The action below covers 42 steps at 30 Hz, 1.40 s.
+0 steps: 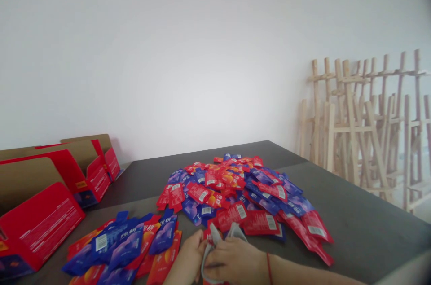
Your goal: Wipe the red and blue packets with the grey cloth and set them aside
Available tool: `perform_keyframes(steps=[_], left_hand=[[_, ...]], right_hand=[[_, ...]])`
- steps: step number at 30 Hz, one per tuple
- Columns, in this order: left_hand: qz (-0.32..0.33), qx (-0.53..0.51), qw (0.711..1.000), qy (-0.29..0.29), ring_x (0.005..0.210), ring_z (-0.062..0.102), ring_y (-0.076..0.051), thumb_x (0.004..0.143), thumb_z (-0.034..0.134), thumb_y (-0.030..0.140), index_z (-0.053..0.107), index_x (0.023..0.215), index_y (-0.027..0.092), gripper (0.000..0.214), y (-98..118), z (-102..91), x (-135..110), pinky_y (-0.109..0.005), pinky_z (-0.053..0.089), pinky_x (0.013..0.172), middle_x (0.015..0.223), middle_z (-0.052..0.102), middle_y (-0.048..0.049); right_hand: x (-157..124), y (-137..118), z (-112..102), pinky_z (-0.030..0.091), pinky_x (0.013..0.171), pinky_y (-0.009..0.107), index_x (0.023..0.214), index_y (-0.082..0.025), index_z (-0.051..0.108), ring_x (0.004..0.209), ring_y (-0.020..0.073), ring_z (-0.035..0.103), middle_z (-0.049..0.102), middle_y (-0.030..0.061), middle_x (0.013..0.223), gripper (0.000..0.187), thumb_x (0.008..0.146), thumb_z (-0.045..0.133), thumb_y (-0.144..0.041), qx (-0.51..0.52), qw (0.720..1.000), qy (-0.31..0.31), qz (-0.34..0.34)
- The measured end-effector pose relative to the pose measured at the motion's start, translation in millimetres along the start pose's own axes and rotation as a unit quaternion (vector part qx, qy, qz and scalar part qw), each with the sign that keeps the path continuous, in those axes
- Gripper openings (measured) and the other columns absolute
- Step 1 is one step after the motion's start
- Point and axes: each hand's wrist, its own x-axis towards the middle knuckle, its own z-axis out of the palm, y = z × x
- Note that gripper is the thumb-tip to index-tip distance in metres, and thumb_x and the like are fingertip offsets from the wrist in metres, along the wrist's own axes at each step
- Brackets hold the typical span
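Observation:
My left hand [188, 256] and my right hand [235, 260] meet at the bottom edge of the head view, both closed on a small bunch of packets [215, 235] whose silvery backs show between the fingers. A red string circles my right wrist. Just beyond the hands lies a big loose heap of red and blue packets [235, 190]. To the left of my left hand sits a smaller spread of blue and red packets [124, 244], laid side by side.
The packets lie on a dark grey table [353, 222]. Open red and brown cardboard boxes [40, 213] stand along the left side. Wooden frames [367, 128] lean against the white wall at the right, beyond the table's edge.

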Motion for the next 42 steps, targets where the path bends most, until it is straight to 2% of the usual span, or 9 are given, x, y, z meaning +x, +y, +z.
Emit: perform_keyframes(steps=[3, 11, 16, 20, 27, 31, 34, 37, 42], left_hand=[[-0.002, 0.006, 1.0, 0.014, 0.044, 0.044, -0.011, 0.084, 0.042, 0.052, 0.044, 0.075, 0.026, 0.028, 1, -1.3, 0, -0.024, 0.033, 0.044, 0.062, 0.053, 0.0066], [0.005, -0.013, 1.0, 0.012, 0.05, 0.047, -0.014, 0.083, 0.046, 0.068, 0.051, 0.084, 0.025, 0.043, -1, 2.6, 0, -0.025, 0.037, 0.052, 0.06, 0.054, 0.0076], [0.04, -0.02, 0.999, 0.006, 0.068, 0.056, -0.018, 0.084, 0.048, 0.065, 0.054, 0.078, 0.024, 0.042, 0, -3.0, 0, -0.028, 0.045, 0.068, 0.068, 0.06, 0.003], [0.074, -0.023, 0.997, -0.005, 0.084, 0.058, -0.022, 0.084, 0.049, 0.058, 0.055, 0.076, 0.023, 0.036, 1, -6.1, 2, -0.03, 0.046, 0.082, 0.081, 0.066, -0.0017], [0.063, -0.011, 0.998, 0.027, 0.079, 0.058, -0.022, 0.083, 0.044, 0.057, 0.054, 0.077, 0.024, 0.035, 0, -3.8, 3, -0.03, 0.047, 0.077, 0.079, 0.066, -0.0017], [0.055, 0.013, 0.995, 0.079, 0.086, 0.06, -0.024, 0.082, 0.05, 0.053, 0.055, 0.076, 0.026, 0.028, 7, -9.1, -1, -0.029, 0.045, 0.078, 0.078, 0.068, -0.0019], [0.064, 0.019, 0.991, 0.118, 0.082, 0.059, -0.023, 0.082, 0.049, 0.052, 0.049, 0.07, 0.026, 0.028, 15, -19.5, -5, -0.029, 0.042, 0.074, 0.073, 0.062, -0.0003], [0.078, 0.009, 0.986, 0.145, 0.068, 0.05, -0.018, 0.081, 0.047, 0.057, 0.039, 0.064, 0.026, 0.036, 21, -28.3, -7, -0.028, 0.037, 0.064, 0.063, 0.048, 0.0048], [0.069, -0.044, 0.991, 0.106, 0.045, 0.04, -0.011, 0.076, 0.049, 0.072, 0.034, 0.063, 0.027, 0.049, 21, -15.9, -4, -0.024, 0.029, 0.047, 0.05, 0.036, 0.0108]], right_hand=[[-10, -5, 6, 0.044, 0.074, 0.029, 0.117, -0.027, 0.063, 0.093, 0.0158, 0.062, 0.071, -0.0024, 0.115, 0.021, 0.104, 0.048, -0.029, -0.001, 0.999, 0.018, -0.048], [-20, 2, -7, 0.045, 0.096, 0.03, 0.115, -0.022, 0.067, 0.103, 0.0182, 0.062, 0.07, 0.0032, 0.119, 0.027, 0.098, 0.046, -0.018, 0.178, 0.983, 0.048, -0.005], [-12, 11, -11, 0.042, 0.105, 0.034, 0.126, -0.018, 0.061, 0.116, 0.0201, 0.057, 0.065, 0.0071, 0.127, 0.054, 0.078, 0.044, -0.001, 0.213, 0.959, 0.08, 0.172], [-3, 18, -7, 0.044, 0.103, 0.034, 0.134, -0.019, 0.055, 0.117, 0.0222, 0.055, 0.06, 0.008, 0.131, 0.055, 0.082, 0.046, -0.002, 0.11, 0.954, 0.045, 0.274], [7, 0, 6, 0.05, 0.077, 0.034, 0.128, -0.019, 0.054, 0.097, 0.0235, 0.062, 0.066, 0.0072, 0.121, 0.033, 0.097, 0.053, -0.028, -0.026, 0.994, 0.022, 0.107], [-10, -3, 18, 0.045, 0.071, 0.03, 0.13, -0.029, 0.053, 0.092, 0.017, 0.063, 0.071, -0.0024, 0.117, 0.027, 0.105, 0.042, -0.03, 0.008, 0.999, 0.032, -0.016], [-24, 1, 18, 0.045, 0.077, 0.03, 0.116, -0.026, 0.062, 0.094, 0.0178, 0.063, 0.073, -0.0017, 0.113, 0.02, 0.101, 0.049, -0.03, 0.078, 0.996, 0.036, -0.019], [-32, 5, 4, 0.045, 0.086, 0.03, 0.096, -0.024, 0.07, 0.096, 0.0187, 0.063, 0.072, 0.0006, 0.11, 0.019, 0.089, 0.053, -0.017, 0.156, 0.984, 0.068, 0.059], [-18, 8, -18, 0.045, 0.09, 0.03, 0.102, -0.021, 0.075, 0.101, 0.0211, 0.064, 0.072, 0.0059, 0.106, 0.047, 0.068, 0.046, -0.007, 0.249, 0.925, 0.073, 0.276]])
